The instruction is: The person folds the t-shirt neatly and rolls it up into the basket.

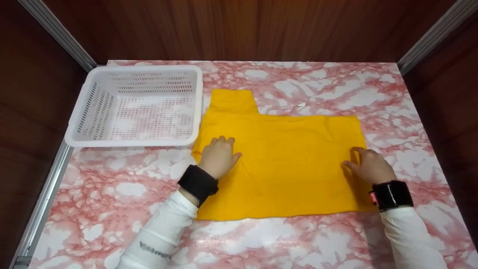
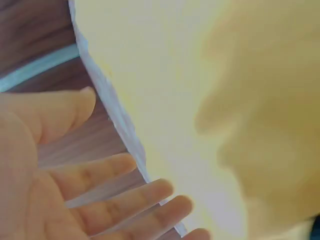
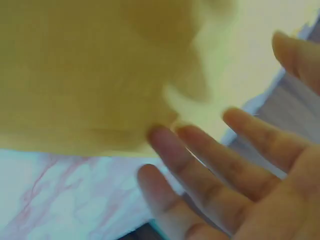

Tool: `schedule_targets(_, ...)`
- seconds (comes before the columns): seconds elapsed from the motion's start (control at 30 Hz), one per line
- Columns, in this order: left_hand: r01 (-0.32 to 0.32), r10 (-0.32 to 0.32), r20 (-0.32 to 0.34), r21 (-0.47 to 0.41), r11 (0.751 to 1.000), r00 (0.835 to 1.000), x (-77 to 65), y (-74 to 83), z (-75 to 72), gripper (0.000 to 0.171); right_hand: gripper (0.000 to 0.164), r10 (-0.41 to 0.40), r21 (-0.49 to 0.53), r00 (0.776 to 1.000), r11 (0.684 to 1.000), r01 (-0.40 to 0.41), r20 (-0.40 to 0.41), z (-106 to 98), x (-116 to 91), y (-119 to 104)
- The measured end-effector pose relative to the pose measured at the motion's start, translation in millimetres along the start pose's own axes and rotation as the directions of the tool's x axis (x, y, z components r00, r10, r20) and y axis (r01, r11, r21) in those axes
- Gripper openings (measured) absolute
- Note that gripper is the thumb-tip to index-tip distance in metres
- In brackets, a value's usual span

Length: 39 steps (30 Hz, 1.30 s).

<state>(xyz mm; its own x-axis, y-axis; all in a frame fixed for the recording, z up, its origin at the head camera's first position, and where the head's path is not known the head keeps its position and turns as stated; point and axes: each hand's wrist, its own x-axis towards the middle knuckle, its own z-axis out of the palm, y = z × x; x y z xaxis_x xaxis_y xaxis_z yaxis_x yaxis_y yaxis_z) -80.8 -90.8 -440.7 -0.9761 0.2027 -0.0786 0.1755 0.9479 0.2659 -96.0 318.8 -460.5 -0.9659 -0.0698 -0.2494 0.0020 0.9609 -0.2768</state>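
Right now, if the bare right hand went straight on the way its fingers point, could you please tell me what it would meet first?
Most likely the roughly L-shaped yellow cloth, spread before the bare right hand; whether they already touch is unclear.

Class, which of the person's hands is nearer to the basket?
Left. The left hand is over the cloth, beside the basket's near right corner; the right hand is at the cloth's right edge, farther away.
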Motion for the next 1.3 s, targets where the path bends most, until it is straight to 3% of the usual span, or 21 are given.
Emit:
schedule_targets(0.27,0.041,-0.040,-0.040,0.020,0.999,0.998,64.6,6.2,-1.4,0.050,0.060,0.036,0.017,0.993,0.999,-0.034,-0.115,-10,44,-8)
schedule_targets(0.4,0.028,-0.023,-0.096,0.042,0.999,0.995,90.2,4.3,8.4,0.049,0.053,0.004,0.027,0.980,1.000,0.002,-0.199,-15,64,-14)
schedule_targets(0.57,0.027,-0.009,-0.131,0.133,0.991,0.991,113.4,-1.6,24.5,0.047,0.047,-0.071,0.033,0.954,0.996,0.084,-0.292,-17,85,-10)
schedule_targets(0.73,0.071,-0.046,-0.139,0.180,0.981,0.989,130.4,-15.2,31.5,0.049,0.044,-0.115,0.034,0.940,0.991,0.133,-0.323,-10,101,-9)
schedule_targets(1.0,0.101,-0.092,-0.077,0.127,0.987,0.993,141.4,-29.1,35.6,0.050,0.046,-0.190,0.043,0.903,0.974,0.223,-0.386,11,111,-1)
schedule_targets(1.3,0.161,-0.157,-0.048,0.081,0.984,0.986,157.0,-42.6,34.4,0.047,0.045,-0.168,0.012,0.937,0.983,0.181,-0.306,10,116,2)
